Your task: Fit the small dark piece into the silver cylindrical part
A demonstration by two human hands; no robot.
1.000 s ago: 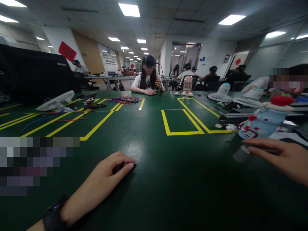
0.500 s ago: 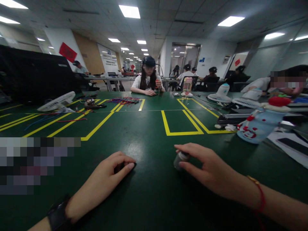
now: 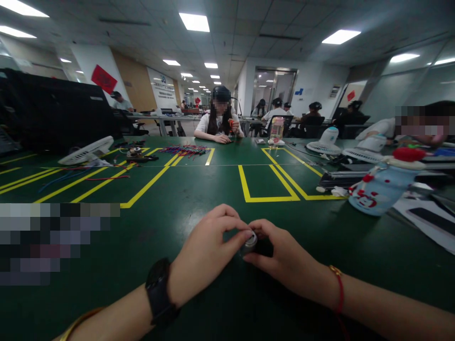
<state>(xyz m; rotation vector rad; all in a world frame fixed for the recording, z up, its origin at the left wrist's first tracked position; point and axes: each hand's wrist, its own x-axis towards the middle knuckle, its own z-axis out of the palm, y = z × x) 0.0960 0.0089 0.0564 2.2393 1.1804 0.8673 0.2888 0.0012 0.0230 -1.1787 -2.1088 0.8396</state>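
Where both hands meet, the small cylinder [image 3: 250, 240] sits pinched between their fingertips [image 3: 245, 234].

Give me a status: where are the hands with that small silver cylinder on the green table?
Done: the small silver cylinder is at the near middle of the green table, in front of the person. In hand: the left hand and right hand meet on it, fingertips pinching its top end. Left: nothing looks joined or taken apart yet; what the fingers are doing to it is too small to tell.
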